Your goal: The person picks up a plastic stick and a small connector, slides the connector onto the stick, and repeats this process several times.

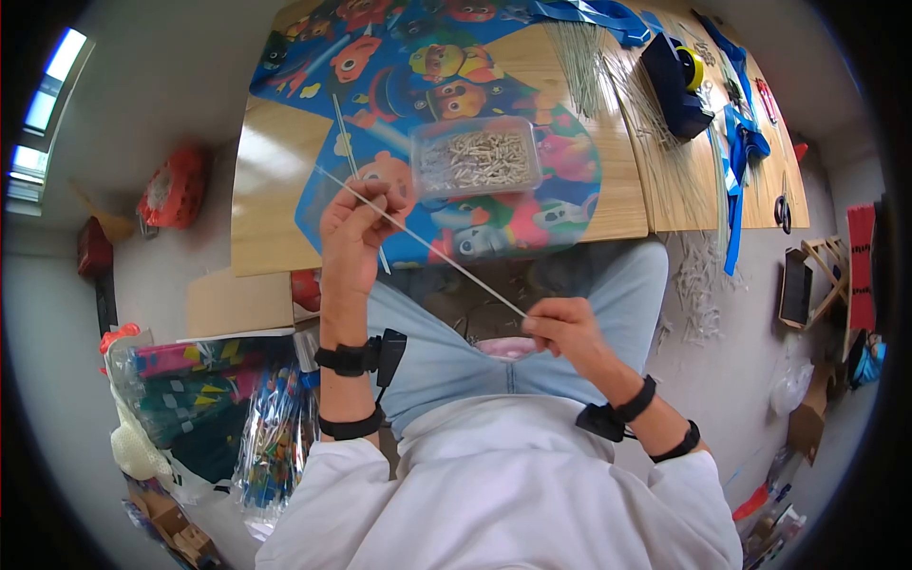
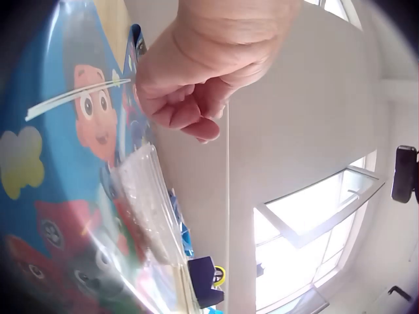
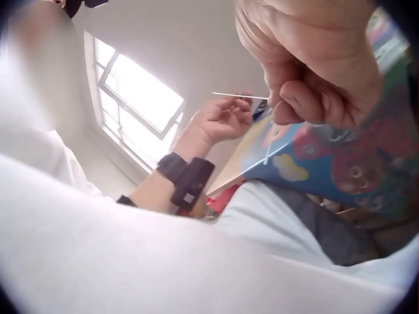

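Note:
A thin white stick (image 1: 446,259) runs slantwise between the two hands, above the lap and the table's front edge. My left hand (image 1: 357,233) pinches it close to its far upper end, between thumb and fingers. The other end is gripped by my right hand (image 1: 568,332), its fingers curled in. In the right wrist view the right hand (image 3: 314,72) hides most of the stick. A clear plastic box (image 1: 480,194) holding many small whitish pieces (image 1: 480,157) stands on the cartoon-printed mat (image 1: 456,223). More thin white sticks (image 1: 343,133) lie on the mat beside the left hand.
A dark tape dispenser (image 1: 673,90) with yellow tape stands at the table's right. Bundles of thin sticks (image 1: 578,71), blue ribbon (image 1: 733,204) and scissors (image 1: 783,211) lie around it. A cardboard box (image 1: 237,304) and plastic-wrapped packs (image 1: 275,427) are at lower left.

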Tool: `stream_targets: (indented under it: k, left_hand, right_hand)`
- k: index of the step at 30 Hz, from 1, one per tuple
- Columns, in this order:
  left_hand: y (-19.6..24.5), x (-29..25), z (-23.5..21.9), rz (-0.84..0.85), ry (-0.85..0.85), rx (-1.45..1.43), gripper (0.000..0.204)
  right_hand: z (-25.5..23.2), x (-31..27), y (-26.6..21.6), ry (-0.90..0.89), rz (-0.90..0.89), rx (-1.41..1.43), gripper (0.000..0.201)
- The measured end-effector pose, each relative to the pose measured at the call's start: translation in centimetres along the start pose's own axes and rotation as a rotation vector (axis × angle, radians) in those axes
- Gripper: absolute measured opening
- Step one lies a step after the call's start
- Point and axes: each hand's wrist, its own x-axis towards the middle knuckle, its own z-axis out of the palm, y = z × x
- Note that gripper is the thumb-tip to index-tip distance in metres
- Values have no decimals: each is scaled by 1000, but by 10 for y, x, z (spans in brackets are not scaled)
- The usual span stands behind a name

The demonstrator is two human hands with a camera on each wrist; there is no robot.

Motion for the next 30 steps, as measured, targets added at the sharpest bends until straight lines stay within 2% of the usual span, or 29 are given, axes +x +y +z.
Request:
stream_targets:
  k: [1,7,10,13,16,19,22,25,27,30]
  left_hand:
    - [1,1,6,9,-57,-34,16]
    - [-11,-1,48,-19,-114,-19,10]
    - [-21,-4,73,-60,-128,4,9]
    - [-42,-6,102,-72,-151,27,7]
    - [-61,-13,148,-141,-240,22,6]
    - [-74,-20,179,-143,-313,59,4]
    - [-55,9,164,-144,-375,376,4]
    - [-57,67,116,266,-119,831,7]
    - [-41,93,108,390,-49,1056,11]
    - [-49,127,102,515,-199,1172,16]
  right_hand:
    - [-12,-8,0,38,27,-21,12]
    - [-66,-41,11,186,80,-107,11]
    - [-83,-49,12,241,-8,-489,10]
    - [-86,-44,-12,551,-620,-1021,23]
    - [-53,-22,-53,641,-753,-665,33]
    - [-27,1,-64,653,-821,-431,32]
    - [-40,2,-60,695,-794,-478,29]
    - [-53,-8,-52,648,-668,-380,27]
    - [-53,-10,-41,635,-625,-347,26]
    - [-47,-7,-29,598,-592,-288,25]
